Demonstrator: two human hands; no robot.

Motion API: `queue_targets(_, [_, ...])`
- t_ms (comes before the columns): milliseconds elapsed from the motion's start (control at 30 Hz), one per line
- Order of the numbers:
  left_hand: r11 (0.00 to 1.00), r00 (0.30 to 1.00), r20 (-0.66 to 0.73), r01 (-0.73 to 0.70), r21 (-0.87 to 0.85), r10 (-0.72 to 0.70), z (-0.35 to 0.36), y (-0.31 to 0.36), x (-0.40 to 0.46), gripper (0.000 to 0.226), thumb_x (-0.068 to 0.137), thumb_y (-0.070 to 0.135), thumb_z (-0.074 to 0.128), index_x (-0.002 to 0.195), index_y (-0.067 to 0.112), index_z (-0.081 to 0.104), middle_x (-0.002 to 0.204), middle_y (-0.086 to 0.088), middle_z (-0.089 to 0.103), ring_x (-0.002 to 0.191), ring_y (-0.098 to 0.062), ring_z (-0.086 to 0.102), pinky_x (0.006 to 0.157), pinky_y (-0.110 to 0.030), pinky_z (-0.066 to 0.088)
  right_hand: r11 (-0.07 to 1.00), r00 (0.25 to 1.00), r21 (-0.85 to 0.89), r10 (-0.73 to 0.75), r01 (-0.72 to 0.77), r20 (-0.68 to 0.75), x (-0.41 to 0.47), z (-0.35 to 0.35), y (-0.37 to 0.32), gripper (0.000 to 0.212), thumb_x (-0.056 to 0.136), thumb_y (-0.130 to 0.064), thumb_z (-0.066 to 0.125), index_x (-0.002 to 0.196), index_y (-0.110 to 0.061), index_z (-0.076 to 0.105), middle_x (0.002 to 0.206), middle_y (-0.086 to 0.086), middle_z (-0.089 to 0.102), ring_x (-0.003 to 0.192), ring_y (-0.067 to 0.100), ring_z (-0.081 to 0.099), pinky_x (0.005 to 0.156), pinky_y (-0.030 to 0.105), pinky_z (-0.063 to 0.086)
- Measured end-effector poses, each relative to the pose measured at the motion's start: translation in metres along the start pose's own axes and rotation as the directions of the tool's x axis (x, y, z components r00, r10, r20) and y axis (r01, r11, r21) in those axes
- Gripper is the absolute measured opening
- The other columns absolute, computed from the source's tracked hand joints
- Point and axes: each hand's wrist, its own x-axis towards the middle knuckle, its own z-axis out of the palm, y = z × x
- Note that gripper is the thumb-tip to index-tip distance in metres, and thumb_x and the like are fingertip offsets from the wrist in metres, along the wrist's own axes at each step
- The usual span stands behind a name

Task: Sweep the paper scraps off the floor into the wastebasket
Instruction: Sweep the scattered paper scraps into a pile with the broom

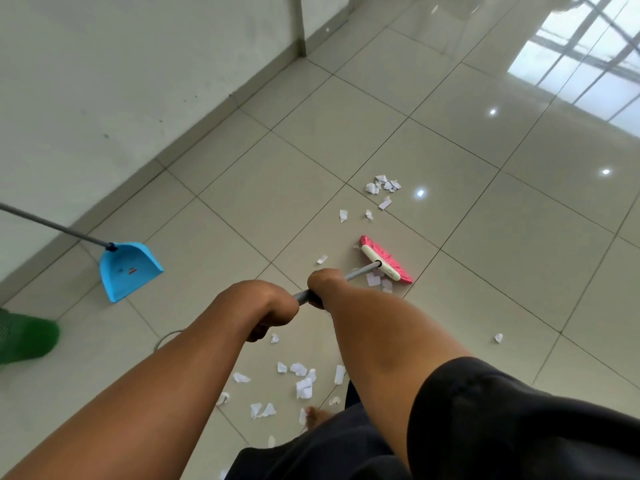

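Gripping broom's [386, 259] smooth metal pole, both hands [263, 306]; torn paper scraps [304, 388] nearby.

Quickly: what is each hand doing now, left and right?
Left hand: closed, gripping the broom handle.
Right hand: closed, gripping the same handle, nearer the broom head.

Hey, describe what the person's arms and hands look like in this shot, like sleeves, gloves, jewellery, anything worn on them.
Both arms are bare from the hands up past the elbows. The left hand and right hand wear no gloves, and no rings, watch or bracelets show. On the right arm a short black sleeve covers the upper part. No sleeve shows on the left arm within the frame.
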Motion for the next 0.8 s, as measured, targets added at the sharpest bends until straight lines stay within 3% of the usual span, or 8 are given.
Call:
queue_targets(100, [1.000, 1.000, 0.013, 0.019, 0.005, -0.019, 0.024, -0.033, -0.011, 0.046, 0.098, 0.041, 0.030, 0.130, 0.010, 0.040, 0.059, -0.002, 0.024, 0.048, -0.016, 0.018, 0.049, -0.024, 0.019, 1.000, 1.000, 0.015, 0.001, -0.001, -0.018, -0.014, 0.021, -0.036, 0.016, 0.090, -0.024, 0.058, 0.079, -0.012, 0.055, 0.068, 0.001, 0.051, 0.074, 0.023, 0.055, 0.071, 0.025, 0.046])
queue_targets(167, [0.999, 1.000, -0.008, 0.019, 0.032, -0.018, 0.031, -0.048, -0.019, 0.052, 0.098, 0.047, 0.030, 0.127, 0.006, 0.042, 0.059, -0.003, 0.027, 0.049, -0.018, 0.020, 0.051, -0.024, 0.021, 0.999, 0.999, 0.041, 0.010, -0.008, -0.043, -0.022, 0.027, -0.050, 0.020, 0.090, -0.023, 0.057, 0.075, -0.011, 0.053, 0.068, 0.002, 0.051, 0.074, 0.023, 0.055, 0.074, 0.026, 0.047])
queue_targets(300, [0.995, 0.997, -0.074, -0.011, 0.098, 0.018, 0.031, -0.056, -0.035, 0.043, 0.098, 0.030, 0.030, 0.124, 0.000, 0.048, 0.066, -0.009, 0.039, 0.054, -0.020, 0.032, 0.054, -0.026, 0.029, 0.993, 0.995, 0.112, 0.045, -0.034, -0.091, -0.036, 0.024, -0.062, 0.018, 0.091, -0.023, 0.056, 0.081, -0.009, 0.053, 0.063, 0.002, 0.046, 0.076, 0.024, 0.055, 0.080, 0.028, 0.050])
queue_targets(367, [0.989, 0.994, -0.101, -0.020, 0.148, 0.036, 0.031, -0.054, -0.040, 0.040, 0.099, 0.033, 0.029, 0.119, 0.002, 0.047, 0.065, -0.008, 0.040, 0.053, -0.019, 0.032, 0.055, -0.026, 0.031, 0.986, 0.992, 0.149, 0.085, -0.071, -0.093, -0.042, 0.021, -0.059, 0.019, 0.091, -0.022, 0.056, 0.080, -0.008, 0.053, 0.068, 0.003, 0.052, 0.079, 0.024, 0.056, 0.084, 0.028, 0.049])
queue_targets(433, [0.983, 0.991, -0.120, -0.032, 0.183, 0.055, 0.032, -0.049, -0.042, 0.043, 0.100, 0.040, 0.028, 0.119, 0.005, 0.045, 0.064, -0.008, 0.041, 0.053, -0.019, 0.034, 0.055, -0.026, 0.033, 0.975, 0.989, 0.200, 0.121, -0.102, -0.085, -0.042, 0.019, -0.052, 0.012, 0.093, -0.019, 0.055, 0.095, -0.007, 0.056, 0.088, 0.007, 0.063, 0.089, 0.025, 0.060, 0.092, 0.029, 0.049])
queue_targets(533, [0.987, 0.990, -0.121, -0.051, 0.153, 0.070, 0.028, -0.034, -0.042, 0.049, 0.099, 0.038, 0.029, 0.127, 0.001, 0.045, 0.065, -0.008, 0.041, 0.055, -0.019, 0.033, 0.060, -0.028, 0.034, 0.974, 0.982, 0.197, 0.136, -0.109, -0.128, -0.046, 0.013, -0.032, 0.029, 0.093, -0.021, 0.056, 0.116, -0.004, 0.058, 0.111, 0.009, 0.066, 0.103, 0.026, 0.063, 0.089, 0.030, 0.049])
queue_targets(633, [0.992, 0.992, -0.096, -0.072, 0.101, 0.081, 0.018, -0.012, -0.039, 0.047, 0.097, 0.033, 0.029, 0.130, 0.002, 0.043, 0.062, -0.005, 0.033, 0.051, -0.017, 0.025, 0.054, -0.026, 0.025, 0.980, 0.977, 0.149, 0.156, -0.134, -0.144, -0.045, 0.003, -0.006, 0.026, 0.091, -0.024, 0.056, 0.113, -0.012, 0.062, 0.107, 0.005, 0.066, 0.102, 0.025, 0.063, 0.082, 0.030, 0.046])
queue_targets(800, [0.979, 0.985, -0.098, -0.123, 0.161, 0.140, -0.010, 0.044, -0.026, 0.051, 0.099, 0.036, 0.029, 0.137, 0.004, 0.041, 0.062, -0.006, 0.037, 0.051, -0.018, 0.030, 0.053, -0.025, 0.029, 0.963, 0.973, 0.194, 0.209, -0.186, -0.103, -0.029, -0.021, 0.054, 0.022, 0.089, -0.026, 0.059, 0.104, -0.011, 0.065, 0.105, 0.006, 0.068, 0.099, 0.026, 0.065, 0.082, 0.028, 0.050])
